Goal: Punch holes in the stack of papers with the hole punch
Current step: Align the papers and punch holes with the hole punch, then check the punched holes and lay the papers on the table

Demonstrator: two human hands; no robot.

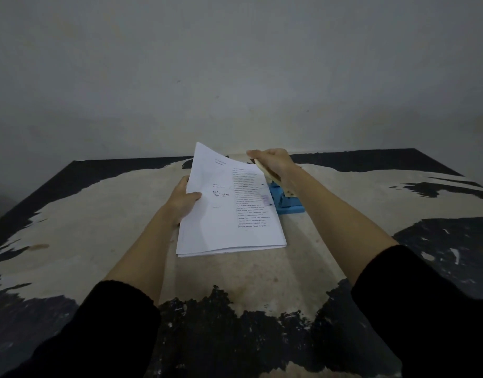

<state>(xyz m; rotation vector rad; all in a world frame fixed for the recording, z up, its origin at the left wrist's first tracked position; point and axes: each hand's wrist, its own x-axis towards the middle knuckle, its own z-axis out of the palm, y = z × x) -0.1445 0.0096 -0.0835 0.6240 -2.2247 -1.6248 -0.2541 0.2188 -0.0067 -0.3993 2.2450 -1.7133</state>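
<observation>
A stack of white printed papers (229,214) lies in the middle of the table, its far end lifted and curled up. My left hand (184,199) grips the stack's left edge, thumb on top. A blue hole punch (285,200) with a cream-coloured lever stands at the stack's right edge, which reaches into or against it; two dark holes show near that edge. My right hand (273,165) rests on the punch's lever, fingers closed over it, and touches the stack's far right corner.
The table (98,227) has a worn pale top with peeling black patches. A plain grey wall (235,77) rises right behind its far edge. Black sleeves cover both upper forearms at the bottom of the view.
</observation>
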